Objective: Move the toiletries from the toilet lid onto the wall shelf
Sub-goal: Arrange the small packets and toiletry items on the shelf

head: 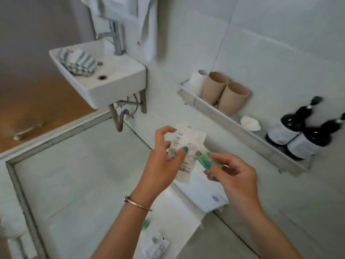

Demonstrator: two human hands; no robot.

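**Two toiletries held above the toilet, shelf to the right**

While both hands are raised over the toilet, a flat white sachet (183, 152) is pinched in the grip of the left hand (164, 161), thumb on its printed face. A small green packet (204, 159) is held in the narrow grip of the right hand (233, 176), between thumb and fingertips. The two items overlap slightly.

The wall shelf (220, 116) is seen to the right, already carrying two brown cups (225, 92), a white roll (197, 81), a small white item (250, 123) and two dark pump bottles (298, 133). More packets (155, 243) are left on the toilet lid (177, 217) below.

Both held items are judged light, thin and floppy, with slick wrapping; each is best pinched near an edge and laid flat in the shelf's bare middle.
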